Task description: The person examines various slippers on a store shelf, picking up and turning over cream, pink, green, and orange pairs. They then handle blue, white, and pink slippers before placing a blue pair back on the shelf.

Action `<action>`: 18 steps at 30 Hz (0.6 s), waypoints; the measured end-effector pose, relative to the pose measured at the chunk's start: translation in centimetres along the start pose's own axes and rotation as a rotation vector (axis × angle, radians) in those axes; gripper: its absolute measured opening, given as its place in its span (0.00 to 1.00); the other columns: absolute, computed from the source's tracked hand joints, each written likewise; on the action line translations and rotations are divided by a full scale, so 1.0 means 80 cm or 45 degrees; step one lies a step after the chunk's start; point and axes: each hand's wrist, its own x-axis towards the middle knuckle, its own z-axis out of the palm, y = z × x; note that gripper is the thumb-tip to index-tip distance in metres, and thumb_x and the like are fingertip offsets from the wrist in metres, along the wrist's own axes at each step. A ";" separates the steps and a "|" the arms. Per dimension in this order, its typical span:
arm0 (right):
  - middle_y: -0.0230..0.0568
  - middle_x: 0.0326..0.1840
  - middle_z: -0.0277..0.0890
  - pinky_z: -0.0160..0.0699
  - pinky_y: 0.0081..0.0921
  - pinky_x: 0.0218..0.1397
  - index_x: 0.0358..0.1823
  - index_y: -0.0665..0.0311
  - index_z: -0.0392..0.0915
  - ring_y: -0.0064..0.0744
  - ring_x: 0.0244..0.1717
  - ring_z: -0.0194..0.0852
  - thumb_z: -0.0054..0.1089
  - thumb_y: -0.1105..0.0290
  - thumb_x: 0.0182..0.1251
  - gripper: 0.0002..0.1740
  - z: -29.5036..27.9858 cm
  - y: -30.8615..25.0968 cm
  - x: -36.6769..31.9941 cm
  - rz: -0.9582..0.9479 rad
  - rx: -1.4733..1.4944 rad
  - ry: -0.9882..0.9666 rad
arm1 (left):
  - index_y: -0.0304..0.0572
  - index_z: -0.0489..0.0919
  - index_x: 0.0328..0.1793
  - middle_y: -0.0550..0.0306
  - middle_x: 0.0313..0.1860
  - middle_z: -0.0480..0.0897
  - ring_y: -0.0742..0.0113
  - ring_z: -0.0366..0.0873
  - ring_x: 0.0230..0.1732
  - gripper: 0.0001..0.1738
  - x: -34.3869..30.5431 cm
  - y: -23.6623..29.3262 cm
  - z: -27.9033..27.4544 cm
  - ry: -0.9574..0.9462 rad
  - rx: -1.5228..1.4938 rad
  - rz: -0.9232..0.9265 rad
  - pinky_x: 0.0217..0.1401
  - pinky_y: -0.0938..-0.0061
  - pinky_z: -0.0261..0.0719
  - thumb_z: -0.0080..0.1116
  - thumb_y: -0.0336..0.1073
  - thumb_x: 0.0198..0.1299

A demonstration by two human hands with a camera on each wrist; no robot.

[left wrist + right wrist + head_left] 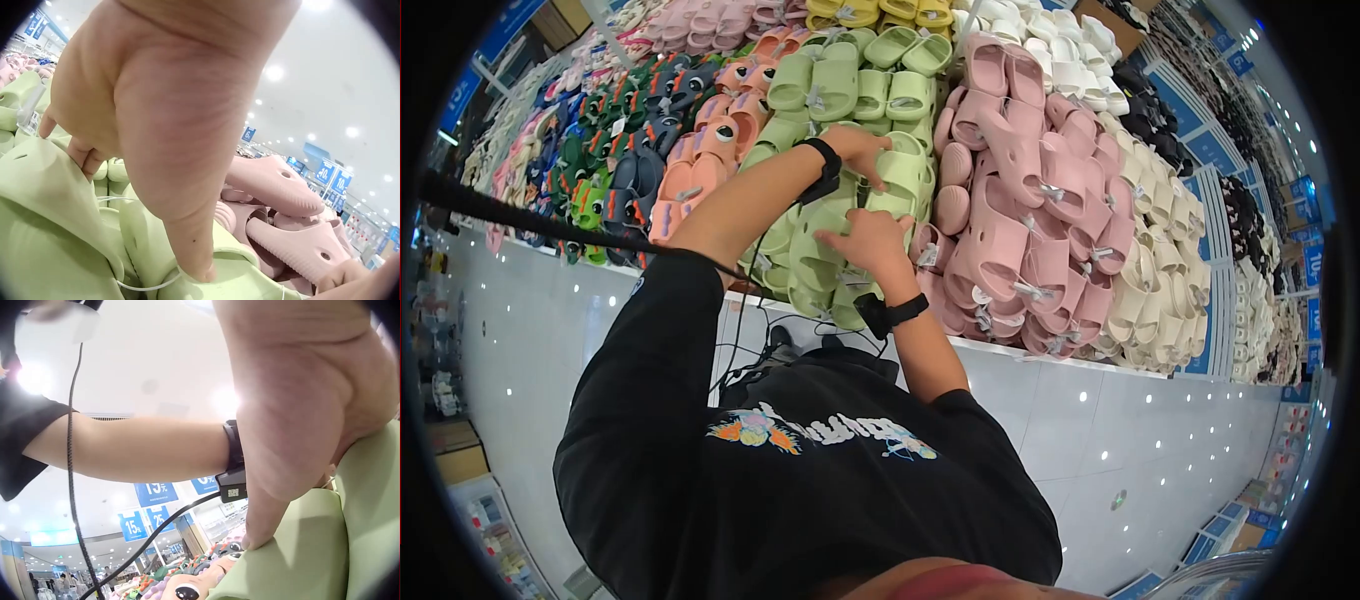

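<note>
Light green slippers (815, 255) lie stacked in rows, and both hands are among them. My left hand (860, 152) reaches over the farther pairs; in the left wrist view its thumb points straight down onto a green slipper (231, 281), with the fingers spread away to the other side. Closer to me, my right hand (875, 243) grips a green slipper (306, 544), its thumb against the near side and its other fingers mostly hidden behind the slipper. Thin clear loops (147, 287) run between slippers, and a pale tag (28, 122) hangs near the left fingers.
Pink slippers (1000, 240) pile up to the right, with cream slippers (1155, 270) beyond. Peach slippers (700, 155) with cartoon eyes sit to the left. A dark cable (530, 215) crosses by the left arm. The display's white edge (1000, 350) faces a shiny tiled floor (1040, 410).
</note>
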 end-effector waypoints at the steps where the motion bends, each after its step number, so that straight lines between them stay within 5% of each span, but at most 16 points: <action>1: 0.47 0.34 0.87 0.54 0.61 0.62 0.37 0.62 0.88 0.51 0.45 0.85 0.66 0.30 0.57 0.37 0.002 0.001 0.002 -0.034 -0.024 0.037 | 0.62 0.63 0.82 0.42 0.68 0.81 0.42 0.80 0.67 0.62 0.001 -0.001 -0.004 0.008 0.054 -0.021 0.63 0.46 0.76 0.73 0.76 0.42; 4: 0.46 0.28 0.85 0.55 0.52 0.57 0.33 0.62 0.88 0.49 0.38 0.85 0.66 0.28 0.55 0.37 -0.002 0.004 -0.002 -0.067 -0.060 0.076 | 0.62 0.61 0.84 0.48 0.71 0.81 0.42 0.80 0.67 0.67 0.013 -0.011 -0.004 -0.015 0.162 -0.040 0.62 0.43 0.76 0.70 0.83 0.39; 12: 0.44 0.24 0.83 0.54 0.47 0.57 0.27 0.61 0.88 0.46 0.32 0.82 0.73 0.30 0.47 0.36 -0.018 0.003 -0.030 -0.081 -0.002 0.120 | 0.42 0.59 0.80 0.31 0.64 0.81 0.36 0.81 0.63 0.63 0.000 -0.030 0.002 -0.031 -0.086 0.137 0.62 0.53 0.78 0.66 0.79 0.50; 18: 0.43 0.21 0.81 0.53 0.43 0.52 0.23 0.61 0.87 0.44 0.28 0.78 0.77 0.33 0.44 0.33 -0.006 0.008 -0.041 -0.110 -0.003 0.162 | 0.42 0.61 0.75 0.33 0.52 0.85 0.32 0.82 0.58 0.55 -0.013 -0.038 0.039 0.244 -0.116 0.172 0.74 0.47 0.58 0.58 0.79 0.58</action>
